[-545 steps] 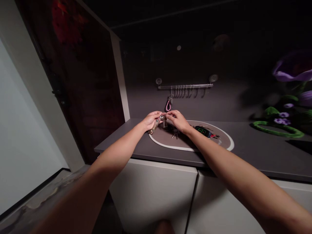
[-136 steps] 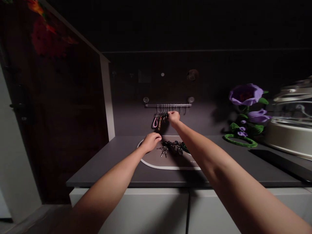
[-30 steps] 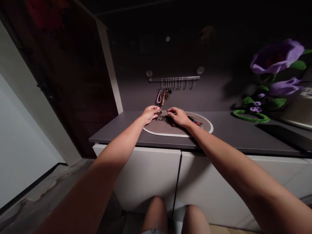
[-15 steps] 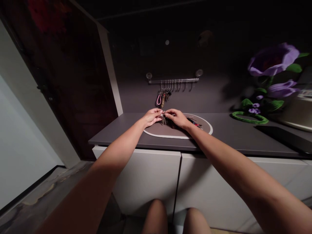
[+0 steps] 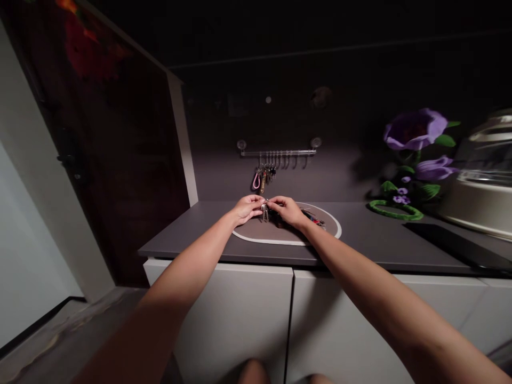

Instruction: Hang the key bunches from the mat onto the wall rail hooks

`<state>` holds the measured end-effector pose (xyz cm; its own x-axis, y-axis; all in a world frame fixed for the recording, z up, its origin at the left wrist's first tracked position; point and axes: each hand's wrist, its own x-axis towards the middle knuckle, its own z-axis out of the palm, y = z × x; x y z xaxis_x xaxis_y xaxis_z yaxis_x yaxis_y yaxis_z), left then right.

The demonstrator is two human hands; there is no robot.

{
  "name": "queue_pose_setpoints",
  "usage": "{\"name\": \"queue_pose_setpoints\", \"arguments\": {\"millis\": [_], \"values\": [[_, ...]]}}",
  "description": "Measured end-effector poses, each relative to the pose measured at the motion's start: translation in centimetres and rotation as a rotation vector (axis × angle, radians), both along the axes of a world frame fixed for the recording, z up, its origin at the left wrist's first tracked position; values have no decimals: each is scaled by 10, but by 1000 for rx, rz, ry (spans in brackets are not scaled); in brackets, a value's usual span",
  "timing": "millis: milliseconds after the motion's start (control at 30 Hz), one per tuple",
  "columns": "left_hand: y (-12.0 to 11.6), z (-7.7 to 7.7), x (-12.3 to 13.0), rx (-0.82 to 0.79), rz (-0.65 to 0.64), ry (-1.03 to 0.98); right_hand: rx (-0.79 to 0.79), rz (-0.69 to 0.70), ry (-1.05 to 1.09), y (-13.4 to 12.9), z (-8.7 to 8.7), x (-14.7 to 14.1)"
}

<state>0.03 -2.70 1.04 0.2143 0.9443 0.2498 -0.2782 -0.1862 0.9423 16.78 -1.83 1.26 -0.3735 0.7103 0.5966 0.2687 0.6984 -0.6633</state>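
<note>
A small bunch of silvery keys (image 5: 264, 213) hangs between my two hands, above the oval mat (image 5: 264, 241) with a white rim. The fingers of my left hand (image 5: 247, 209) pinch the bunch at its ring from the left. From the right, my right hand (image 5: 286, 210) grips the same ring with thumb and fingertips. More keys and a red item (image 5: 316, 220) lie on the mat, partly behind my right hand. On the wall, a clear hook rail (image 5: 280, 153) holds several keys, a pink loop (image 5: 256, 181) and a brown tag (image 5: 263, 184).
The grey counter (image 5: 180, 229) runs above white cabinets (image 5: 236, 304). To the right stand purple flowers (image 5: 416, 130) with a green ring base (image 5: 396, 212), a dark flat object (image 5: 456, 245) and a cream appliance (image 5: 480, 202). A dark door (image 5: 132, 176) is at the left.
The view has tilted up and shifted slightly, so the counter and rail appear lower. Both hands remain together at the bunch of keys, with little change in their grip.
</note>
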Motion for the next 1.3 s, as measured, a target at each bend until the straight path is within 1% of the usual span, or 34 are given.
{"name": "queue_pose_setpoints", "arguments": {"millis": [233, 300, 367, 467, 600, 700, 833, 1033, 1167, 1300], "values": [[0, -1, 4, 33, 43, 6, -93, 42, 97, 6, 0, 2], [0, -1, 6, 48, 80, 25, -128, 52, 161, 7, 0, 1], [2, -2, 7, 89, 143, 91, -177, 60, 238, 7, 1, 1], [6, -4, 6, 244, 284, 296, -254, 70, 363, 4, 5, 1], [9, -6, 3, 540, 493, 689, -306, 51, 479, 3, 17, 3], [8, -7, 1, 673, 565, 880, -317, 3, 523, 12, 31, 5], [7, -7, 1, 708, 601, 995, -318, -64, 588, 30, 52, 4], [7, -8, 2, 728, 594, 1033, -290, -154, 629, 53, 76, -6], [10, -9, 1, 725, 594, 1025, -220, -221, 605, 73, 83, -11], [12, -10, 0, 711, 595, 1020, -128, -313, 538, 97, 84, -15]]}}
